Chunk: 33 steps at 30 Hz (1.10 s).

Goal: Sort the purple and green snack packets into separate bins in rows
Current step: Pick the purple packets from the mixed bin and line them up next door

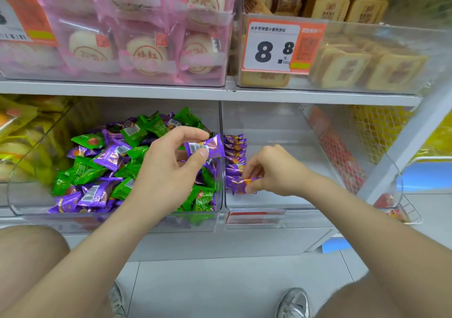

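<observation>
My left hand (171,163) pinches a shiny purple foil packet (208,146); my right hand (274,171) pinches a second purple packet (241,184), fingers curled.

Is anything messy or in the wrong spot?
Yes. In the left bin, purple and green packets lie jumbled in one heap, some showing barcodes. The right bin is tidy: only purple packets, standing in a row by its left wall. Nothing looks spilled or torn.
</observation>
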{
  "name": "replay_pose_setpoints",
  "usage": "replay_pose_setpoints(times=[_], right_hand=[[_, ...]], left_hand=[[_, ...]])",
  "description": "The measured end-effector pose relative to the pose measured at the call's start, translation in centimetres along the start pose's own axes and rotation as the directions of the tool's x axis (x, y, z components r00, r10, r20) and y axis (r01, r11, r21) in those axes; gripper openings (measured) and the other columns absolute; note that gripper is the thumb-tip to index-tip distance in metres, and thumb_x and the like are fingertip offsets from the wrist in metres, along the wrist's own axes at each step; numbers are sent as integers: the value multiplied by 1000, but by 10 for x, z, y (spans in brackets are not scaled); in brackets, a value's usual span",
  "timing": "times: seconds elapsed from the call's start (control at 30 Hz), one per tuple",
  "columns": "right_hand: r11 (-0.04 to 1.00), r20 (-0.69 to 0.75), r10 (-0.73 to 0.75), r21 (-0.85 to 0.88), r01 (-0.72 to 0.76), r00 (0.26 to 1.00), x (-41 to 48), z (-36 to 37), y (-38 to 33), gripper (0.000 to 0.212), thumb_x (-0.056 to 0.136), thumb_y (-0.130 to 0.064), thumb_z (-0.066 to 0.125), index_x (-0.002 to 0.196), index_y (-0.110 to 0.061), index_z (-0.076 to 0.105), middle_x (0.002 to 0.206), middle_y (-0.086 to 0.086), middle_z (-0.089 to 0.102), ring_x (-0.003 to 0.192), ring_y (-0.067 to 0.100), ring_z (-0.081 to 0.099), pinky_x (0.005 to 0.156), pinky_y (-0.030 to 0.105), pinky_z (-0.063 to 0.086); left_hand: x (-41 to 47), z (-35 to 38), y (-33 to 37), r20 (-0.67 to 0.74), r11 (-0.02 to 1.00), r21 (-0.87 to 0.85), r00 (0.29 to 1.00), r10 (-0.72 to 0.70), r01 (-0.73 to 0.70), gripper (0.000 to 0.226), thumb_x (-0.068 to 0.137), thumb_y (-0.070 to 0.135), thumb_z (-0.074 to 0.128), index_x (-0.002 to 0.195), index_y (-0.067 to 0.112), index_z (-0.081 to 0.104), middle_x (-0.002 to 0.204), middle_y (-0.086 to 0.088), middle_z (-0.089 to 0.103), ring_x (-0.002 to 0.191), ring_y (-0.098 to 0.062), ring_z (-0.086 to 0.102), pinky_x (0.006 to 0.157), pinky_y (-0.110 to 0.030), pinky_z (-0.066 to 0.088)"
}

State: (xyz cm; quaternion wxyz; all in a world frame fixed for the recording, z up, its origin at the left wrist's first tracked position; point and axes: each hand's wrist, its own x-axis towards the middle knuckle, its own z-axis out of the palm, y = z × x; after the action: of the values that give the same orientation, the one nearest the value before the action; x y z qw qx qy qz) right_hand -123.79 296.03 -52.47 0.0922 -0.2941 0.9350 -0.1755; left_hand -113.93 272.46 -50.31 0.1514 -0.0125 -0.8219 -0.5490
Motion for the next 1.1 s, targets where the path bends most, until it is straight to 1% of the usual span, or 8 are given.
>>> replay_pose_setpoints(times=[0.13, 0.27, 0.4, 0.83, 0.9, 0.97, 1.03, 1.1], right_hand=[[995, 28, -37, -92, 40, 999, 6, 10, 0, 22, 72, -28, 95, 87, -21, 80, 73, -9, 74, 72, 10, 69, 74, 23, 50], [981, 10, -37, -192, 38, 999, 7, 14, -7, 24, 74, -39, 91, 88, -25, 77, 78, -11, 73, 78, 17, 65, 73, 35, 57], [978, 0, -47, -202, 46, 999, 10, 17, -10, 29, 74, -45, 90, 90, -25, 75, 81, -10, 72, 81, 20, 61, 74, 39, 57], [984, -101, -66, -173, 47, 993, 6, 7, -9, 32, 77, -56, 81, 93, -29, 75, 76, -12, 71, 71, 13, 62, 74, 37, 58], [995, -252, -69, -86, 49, 965, -2, -3, -18, 14, 88, -37, 69, 88, -25, 76, 69, -10, 71, 66, 14, 67, 75, 34, 58], [966, -388, 40, 250, 63, 921, -12, -12, -33, 20, 94, -19, 59, 88, -20, 78, 68, -2, 72, 63, 19, 71, 67, 31, 57], [757, -305, 166, 649, 77, 938, -24, -20, -51, 28, 103, -21, 53, 95, -12, 78, 73, 7, 73, 64, 31, 72, 57, 36, 57], [597, -121, 174, 802, -7, 977, -32, -25, -61, 39, 109, -33, 52, 103, -5, 77, 76, 12, 72, 65, 39, 69, 54, 39, 56]], left_hand=[[-1, -1, 0, 0, 1000, 4, 1000, -10, 10, 21, 100, 20, 69, 115, 34, 71, 113, 24, 73, 90, -3, 69, 80, -22, 53], [-2, -3, 0, 14, 1000, -15, 1000, -17, 18, 21, 99, 20, 71, 115, 33, 72, 111, 27, 72, 99, 4, 68, 79, -7, 49], [-2, -5, 1, 56, 995, -85, 997, -49, 53, 22, 98, 19, 73, 116, 32, 72, 115, 19, 75, 103, -7, 73, 91, -27, 56], [-5, -7, 8, 103, 992, -99, 993, -63, 73, 21, 96, 17, 75, 113, 31, 73, 111, 21, 76, 100, -7, 74, 80, -24, 60], [-5, -7, 9, 118, 993, -105, 992, -49, 62, 24, 94, 16, 77, 113, 30, 73, 110, 19, 77, 100, -7, 73, 84, -24, 60], [-4, -7, 12, 143, 994, -105, 989, -21, 36, 28, 92, 13, 79, 114, 28, 72, 109, 16, 77, 100, -5, 73, 91, -34, 60], [-4, -6, 14, 173, 994, -107, 985, 27, -9, 32, 90, 8, 80, 115, 26, 72, 108, 14, 78, 103, -7, 73, 90, -46, 60], [-4, -5, 16, 213, 992, -95, 972, 100, -82, 36, 88, 4, 81, 116, 24, 71, 107, 13, 79, 106, -10, 74, 85, -45, 60]])
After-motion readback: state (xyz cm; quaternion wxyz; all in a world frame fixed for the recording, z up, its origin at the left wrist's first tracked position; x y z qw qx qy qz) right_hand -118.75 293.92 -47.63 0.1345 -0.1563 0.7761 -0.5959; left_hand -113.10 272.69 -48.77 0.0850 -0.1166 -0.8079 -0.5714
